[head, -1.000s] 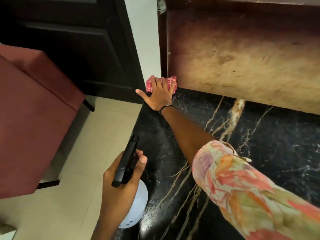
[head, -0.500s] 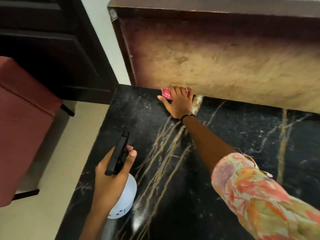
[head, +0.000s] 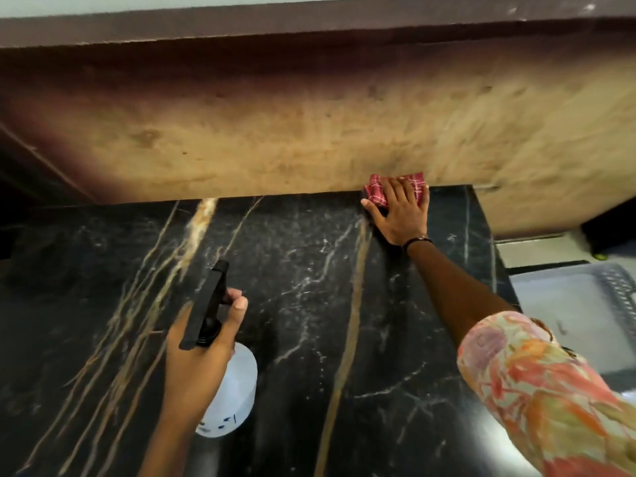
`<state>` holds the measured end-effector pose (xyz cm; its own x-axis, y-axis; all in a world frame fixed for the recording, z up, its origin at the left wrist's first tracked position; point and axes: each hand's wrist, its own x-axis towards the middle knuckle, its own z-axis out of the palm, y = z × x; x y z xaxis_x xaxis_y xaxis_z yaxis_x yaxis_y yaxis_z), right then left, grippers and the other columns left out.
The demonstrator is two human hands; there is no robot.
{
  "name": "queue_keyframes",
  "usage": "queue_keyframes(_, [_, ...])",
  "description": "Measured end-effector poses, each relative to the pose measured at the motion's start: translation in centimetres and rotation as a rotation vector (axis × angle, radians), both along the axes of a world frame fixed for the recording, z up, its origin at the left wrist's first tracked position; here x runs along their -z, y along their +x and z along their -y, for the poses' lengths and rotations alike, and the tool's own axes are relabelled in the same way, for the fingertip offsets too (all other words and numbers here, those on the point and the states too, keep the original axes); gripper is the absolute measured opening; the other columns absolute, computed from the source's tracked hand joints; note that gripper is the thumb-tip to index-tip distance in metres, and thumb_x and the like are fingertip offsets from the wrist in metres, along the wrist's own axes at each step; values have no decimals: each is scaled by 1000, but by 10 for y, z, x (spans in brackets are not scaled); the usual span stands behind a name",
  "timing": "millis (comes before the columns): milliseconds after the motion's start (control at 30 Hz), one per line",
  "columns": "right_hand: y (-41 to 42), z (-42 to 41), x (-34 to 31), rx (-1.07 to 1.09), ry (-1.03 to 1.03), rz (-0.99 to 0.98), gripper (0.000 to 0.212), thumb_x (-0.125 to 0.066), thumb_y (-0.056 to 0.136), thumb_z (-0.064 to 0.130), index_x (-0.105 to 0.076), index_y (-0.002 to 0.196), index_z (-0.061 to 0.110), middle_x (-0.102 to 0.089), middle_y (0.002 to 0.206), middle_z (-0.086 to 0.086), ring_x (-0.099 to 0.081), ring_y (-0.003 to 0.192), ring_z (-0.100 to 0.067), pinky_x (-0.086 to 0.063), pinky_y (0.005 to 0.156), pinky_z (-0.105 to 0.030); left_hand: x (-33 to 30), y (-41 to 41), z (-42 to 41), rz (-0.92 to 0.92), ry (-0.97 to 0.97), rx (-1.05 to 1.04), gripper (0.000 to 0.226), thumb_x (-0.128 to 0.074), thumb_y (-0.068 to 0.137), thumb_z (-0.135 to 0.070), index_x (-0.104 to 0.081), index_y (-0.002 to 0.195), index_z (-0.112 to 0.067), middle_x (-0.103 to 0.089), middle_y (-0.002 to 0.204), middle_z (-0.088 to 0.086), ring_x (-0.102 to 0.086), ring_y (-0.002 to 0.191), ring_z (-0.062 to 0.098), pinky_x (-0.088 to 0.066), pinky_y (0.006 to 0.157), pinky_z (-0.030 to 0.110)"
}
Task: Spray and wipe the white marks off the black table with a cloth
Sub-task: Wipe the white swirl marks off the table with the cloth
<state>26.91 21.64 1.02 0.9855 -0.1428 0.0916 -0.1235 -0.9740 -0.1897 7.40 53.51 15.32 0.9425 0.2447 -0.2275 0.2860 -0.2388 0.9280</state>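
The black table [head: 303, 270] has a marble top with gold and white veins. My right hand [head: 401, 215] lies flat on a red checked cloth [head: 377, 191] and presses it onto the table's far edge, right against the brown wooden panel. My left hand [head: 203, 352] grips a white spray bottle [head: 234, 394] by its black trigger head, held over the near left part of the table, nozzle pointing away from me. Thin white marks [head: 309, 284] show on the black surface between both hands.
A brown wooden panel [head: 309, 132] rises along the table's far edge. At the right, past the table's edge, a grey plastic basket [head: 585, 304] stands lower down. My floral sleeve [head: 550, 390] covers the near right corner.
My right hand has slid the cloth to the right along the table's far edge, from the left corner towards the right end. The view has swung right with it. My left hand keeps holding the bottle.
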Motion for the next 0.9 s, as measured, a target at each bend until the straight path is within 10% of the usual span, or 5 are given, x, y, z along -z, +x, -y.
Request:
queue_keyframes(233, [-5,114,3,86,-31,-39,78,-23,89,74,-30,148,24,-33,154,0,-20,145,-23,0,115,-62,8,9,96,1,-29,97,25,-61,77,-39,-68,94,-23,-59,57,-12,-50,48,3,-46,59,21])
queue_keyframes(600, [-68,144,-2,271,175,-43,49,-36,102,33,-29,149,21,-33,152,-12,-37,127,-38,-39,96,-54,5,3,175,1,-8,144,24,-62,78,-37,-68,93,-20,-60,59,-10,-51,47,2,-46,52,12])
queue_keyframes(900, [-194,147,-10,260,271,-14,66,-36,89,68,-41,142,30,-38,150,-8,-41,119,-34,-41,88,-51,3,-15,217,-28,-40,272,27,-63,79,-39,-68,97,-20,-57,56,-14,-50,51,1,-43,64,26])
